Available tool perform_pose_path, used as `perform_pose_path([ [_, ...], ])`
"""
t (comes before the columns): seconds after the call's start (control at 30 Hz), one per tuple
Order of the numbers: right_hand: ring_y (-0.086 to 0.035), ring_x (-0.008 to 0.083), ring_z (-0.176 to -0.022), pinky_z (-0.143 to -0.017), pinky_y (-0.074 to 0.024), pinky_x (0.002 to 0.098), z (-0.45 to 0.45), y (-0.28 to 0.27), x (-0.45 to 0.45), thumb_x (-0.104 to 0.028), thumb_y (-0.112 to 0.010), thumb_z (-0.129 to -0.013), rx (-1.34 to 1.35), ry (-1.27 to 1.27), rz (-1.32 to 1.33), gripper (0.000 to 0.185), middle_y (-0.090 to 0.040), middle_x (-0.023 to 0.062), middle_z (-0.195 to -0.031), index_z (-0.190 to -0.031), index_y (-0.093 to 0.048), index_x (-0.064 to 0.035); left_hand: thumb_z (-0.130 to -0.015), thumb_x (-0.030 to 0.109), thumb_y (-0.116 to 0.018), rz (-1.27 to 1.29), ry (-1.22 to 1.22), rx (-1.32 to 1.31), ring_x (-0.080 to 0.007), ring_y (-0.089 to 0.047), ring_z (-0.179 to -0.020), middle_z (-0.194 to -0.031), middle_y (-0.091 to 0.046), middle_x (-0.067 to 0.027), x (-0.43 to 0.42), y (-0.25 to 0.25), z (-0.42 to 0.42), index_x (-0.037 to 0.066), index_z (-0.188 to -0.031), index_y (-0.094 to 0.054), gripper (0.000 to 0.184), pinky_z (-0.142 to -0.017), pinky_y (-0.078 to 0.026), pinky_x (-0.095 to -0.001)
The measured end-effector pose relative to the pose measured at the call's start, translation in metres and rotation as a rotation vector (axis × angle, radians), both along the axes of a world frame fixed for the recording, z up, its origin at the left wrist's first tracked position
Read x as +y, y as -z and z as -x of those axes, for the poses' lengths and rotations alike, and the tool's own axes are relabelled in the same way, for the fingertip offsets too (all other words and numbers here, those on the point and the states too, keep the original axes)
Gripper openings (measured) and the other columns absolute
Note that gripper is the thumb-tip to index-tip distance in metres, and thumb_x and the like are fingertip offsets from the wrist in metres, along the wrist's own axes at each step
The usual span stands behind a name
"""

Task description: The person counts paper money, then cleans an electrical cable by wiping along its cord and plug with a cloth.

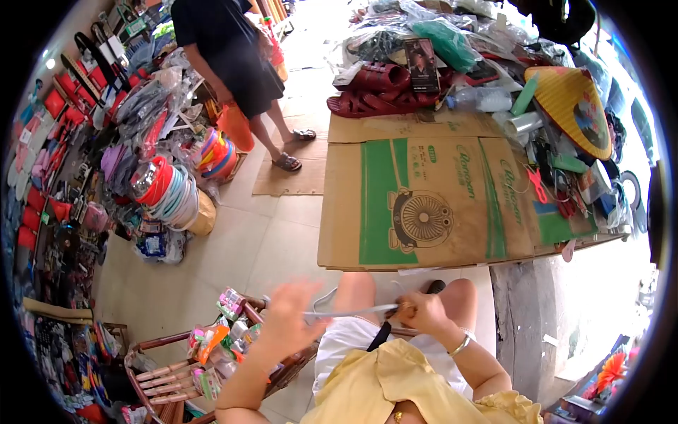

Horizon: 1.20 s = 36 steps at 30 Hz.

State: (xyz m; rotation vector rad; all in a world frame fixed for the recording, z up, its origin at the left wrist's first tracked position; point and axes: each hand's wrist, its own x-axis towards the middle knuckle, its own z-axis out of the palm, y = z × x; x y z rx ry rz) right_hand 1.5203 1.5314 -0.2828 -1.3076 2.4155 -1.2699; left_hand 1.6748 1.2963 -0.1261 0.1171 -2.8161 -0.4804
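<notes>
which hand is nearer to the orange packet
Left. The left hand, blurred, is to the right of the orange packet in the picture; the right hand is much farther right, closed on a pale strip.

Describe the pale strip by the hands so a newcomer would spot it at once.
Start at the big printed cardboard, then drop below its near edge to the blurred left hand and the right hand. The pale strip spans between them. It is thin and light, unlike the dark band just below.
</notes>
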Motion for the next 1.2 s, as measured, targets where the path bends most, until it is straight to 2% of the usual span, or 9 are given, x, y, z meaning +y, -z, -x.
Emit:
perform_pose_path([
  [0.2, -0.06, 0.0228, -0.056, -0.047, -0.0467, 0.036, -0.025, -0.051, -0.041, -0.021, -0.071, -0.063, 0.248, -0.167, 0.033, 0.022, -0.061, 0.0027, -0.068, -0.078, -0.058, -0.0125, -0.073, 0.027, -0.074, -0.414, 0.225, -0.161, -0.0273, -0.059, -0.086, -0.102, -0.06, -0.0135, 0.046, 0.045, 0.032, 0.006, -0.124, -0.047, 0.061, -0.077, -0.047, -0.0339],
  [0.27, -0.06, 0.022, -0.055, -0.047, -0.0463, 0.0354, -0.026, -0.047, -0.042, -0.021, -0.071, -0.063, 0.269, -0.129, 0.114, 0.023, -0.06, 0.0029, -0.066, -0.079, -0.057, -0.013, -0.078, 0.025, -0.071, -0.731, -0.042, -0.62, -0.0169, -0.059, -0.074, -0.089, -0.061, -0.0114, 0.04, 0.028, 0.032, 0.007, -0.129, -0.039, 0.064, -0.067, -0.046, -0.0278],
  [0.47, -0.059, 0.0219, -0.056, -0.047, -0.0466, 0.0347, -0.016, -0.035, -0.045, -0.019, -0.071, -0.063, 0.283, -0.204, 0.14, 0.024, -0.057, 0.0036, -0.064, -0.077, -0.055, -0.0098, -0.084, 0.019, -0.064, -1.281, 0.063, -0.447, -0.0082, -0.047, -0.062, -0.066, -0.054, -0.0028, 0.047, 0.071, 0.016, 0.008, -0.134, -0.027, 0.063, -0.059, -0.038, -0.0243],
  [0.77, -0.058, 0.0237, -0.057, -0.05, -0.0454, 0.0351, 0.001, -0.02, -0.043, -0.016, -0.072, -0.059, 0.34, -0.158, 0.288, 0.027, -0.057, 0.0046, -0.067, -0.079, -0.056, -0.0097, -0.084, 0.017, -0.062, -0.846, 0.13, -0.679, -0.0074, -0.039, -0.057, -0.059, -0.043, 0.0007, 0.033, 0.003, 0.017, 0.007, -0.128, -0.033, 0.054, -0.055, -0.033, -0.0245],
  [0.93, -0.058, 0.023, -0.058, -0.05, -0.0463, 0.0341, 0.02, 0.013, -0.038, -0.019, -0.073, -0.059, 0.38, -0.04, 0.355, 0.027, -0.057, 0.0043, -0.066, -0.078, -0.056, -0.0104, -0.082, 0.017, -0.063, -0.843, 0.038, -0.663, -0.009, -0.037, -0.054, -0.057, -0.042, -0.0001, 0.024, -0.024, -0.002, 0.007, -0.123, -0.037, 0.049, -0.054, -0.034, -0.0256],
  [1.0, -0.06, 0.0245, -0.059, -0.053, -0.0485, 0.0346, 0.035, 0.041, -0.015, -0.019, -0.073, -0.058, 0.295, -0.038, -0.039, 0.026, -0.057, 0.0047, -0.064, -0.076, -0.056, -0.0103, -0.082, 0.019, -0.064, -0.894, -0.021, -0.638, -0.0113, -0.037, -0.053, -0.056, -0.041, -0.0016, 0.017, -0.035, -0.015, 0.007, -0.121, -0.039, 0.048, -0.053, -0.034, -0.0269],
  [1.07, -0.059, 0.0255, -0.059, -0.054, -0.0488, 0.0349, 0.045, 0.054, -0.006, -0.018, -0.072, -0.058, 0.465, 0.06, 0.215, 0.024, -0.056, 0.0046, -0.064, -0.075, -0.056, -0.0106, -0.08, 0.017, -0.066, -0.864, 0.011, -0.669, -0.0105, -0.039, -0.054, -0.056, -0.042, -0.0015, 0.01, -0.04, -0.026, 0.007, -0.119, -0.04, 0.047, -0.053, -0.035, -0.0258],
  [1.13, -0.059, 0.026, -0.059, -0.054, -0.0488, 0.0354, 0.046, 0.055, 0.0, -0.017, -0.071, -0.059, 0.478, 0.065, 0.117, 0.024, -0.058, 0.0047, -0.065, -0.076, -0.056, -0.0106, -0.079, 0.015, -0.067, -0.913, -0.045, -0.679, -0.0094, -0.04, -0.054, -0.056, -0.044, -0.001, 0.006, -0.038, -0.033, 0.008, -0.118, -0.042, 0.046, -0.052, -0.035, -0.025],
  [1.2, -0.06, 0.0278, -0.06, -0.054, -0.0488, 0.0363, 0.049, 0.067, 0.011, -0.015, -0.071, -0.058, 0.445, 0.1, 0.073, 0.025, -0.061, 0.0074, -0.067, -0.078, -0.056, -0.01, -0.079, 0.014, -0.067, -0.694, 0.081, -0.494, -0.0086, -0.042, -0.054, -0.057, -0.046, -0.0002, -0.004, -0.043, -0.04, 0.008, -0.117, -0.044, 0.046, -0.052, -0.035, -0.0247],
])
